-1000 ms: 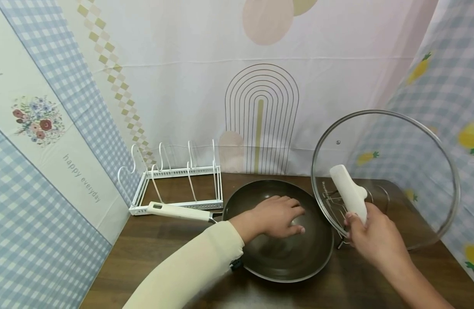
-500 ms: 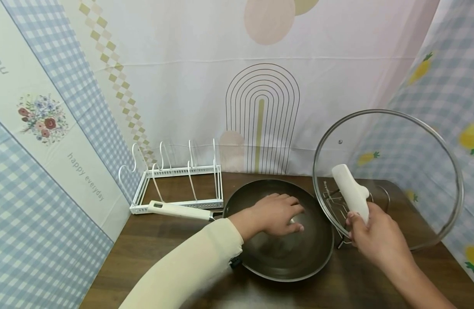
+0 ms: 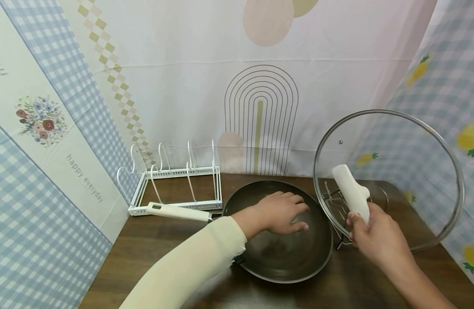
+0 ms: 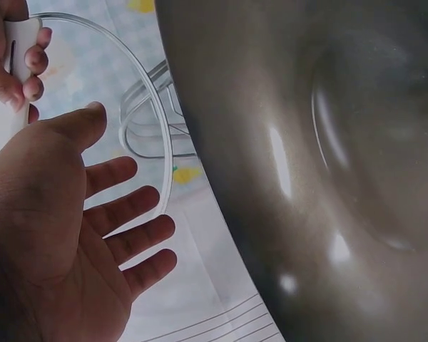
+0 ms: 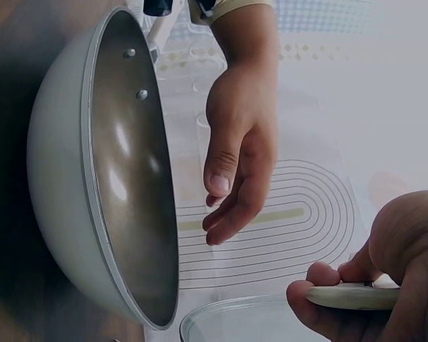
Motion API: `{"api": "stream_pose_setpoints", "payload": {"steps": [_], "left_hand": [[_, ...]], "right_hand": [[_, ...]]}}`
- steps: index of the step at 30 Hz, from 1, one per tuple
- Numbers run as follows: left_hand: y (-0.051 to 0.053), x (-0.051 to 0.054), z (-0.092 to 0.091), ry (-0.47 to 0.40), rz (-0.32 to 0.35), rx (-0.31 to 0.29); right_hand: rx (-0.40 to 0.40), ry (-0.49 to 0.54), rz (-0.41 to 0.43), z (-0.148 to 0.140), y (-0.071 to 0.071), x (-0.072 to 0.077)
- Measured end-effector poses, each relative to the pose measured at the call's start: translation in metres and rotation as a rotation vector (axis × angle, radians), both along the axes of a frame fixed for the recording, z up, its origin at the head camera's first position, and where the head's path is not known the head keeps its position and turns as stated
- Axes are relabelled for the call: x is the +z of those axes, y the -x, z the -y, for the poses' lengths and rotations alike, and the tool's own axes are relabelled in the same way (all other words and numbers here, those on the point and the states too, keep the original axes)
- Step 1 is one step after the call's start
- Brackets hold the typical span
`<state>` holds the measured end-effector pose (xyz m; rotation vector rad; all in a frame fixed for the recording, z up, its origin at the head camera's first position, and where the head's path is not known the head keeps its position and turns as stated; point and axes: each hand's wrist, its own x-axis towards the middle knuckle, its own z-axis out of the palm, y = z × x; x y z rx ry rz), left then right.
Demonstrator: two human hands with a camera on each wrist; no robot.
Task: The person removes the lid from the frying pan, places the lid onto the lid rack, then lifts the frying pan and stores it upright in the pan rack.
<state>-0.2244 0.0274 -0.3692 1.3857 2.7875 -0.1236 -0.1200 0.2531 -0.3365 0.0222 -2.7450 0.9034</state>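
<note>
A dark-lined frying pan point(image 3: 283, 257) with a cream handle point(image 3: 179, 211) sits on the wooden table. Over its inside hovers my left hand point(image 3: 281, 212), fingers loosely extended and holding nothing. The left wrist view shows that hand's palm point(image 4: 64, 228) apart from the pan's surface point(image 4: 328, 185). My right hand point(image 3: 379, 236) grips the white handle point(image 3: 350, 191) of a round glass lid point(image 3: 410, 159). The lid is tilted up, raised to the right of the pan. In the right wrist view, the pan's pale outer wall point(image 5: 60, 171) shows beside both hands.
A white wire rack point(image 3: 179, 204) with upright loops stands behind the pan handle at the left. Behind the glass lid, a metal wire stand point(image 3: 339, 208) shows on the table point(image 3: 152, 249). Patterned cloth point(image 3: 190, 94) hangs along the back and sides.
My left hand has shifted slightly to the right above the pan. The lid, held in my right hand, has moved a little right since the first frame. The pan stays in place.
</note>
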Motion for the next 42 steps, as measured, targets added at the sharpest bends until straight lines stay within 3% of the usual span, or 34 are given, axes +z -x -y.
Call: {"api": "stream_pose_setpoints", "payload": {"steps": [14,42], "left_hand": [[0.005,-0.003,-0.013,0.007,-0.004,0.012],[0.014,-0.007,-0.029,0.028,0.005,0.029]], "right_hand": [[-0.005,0.003,0.032,-0.006,0.002,-0.001],[-0.005,0.004,0.018,-0.014,0.006,-0.006]]}}
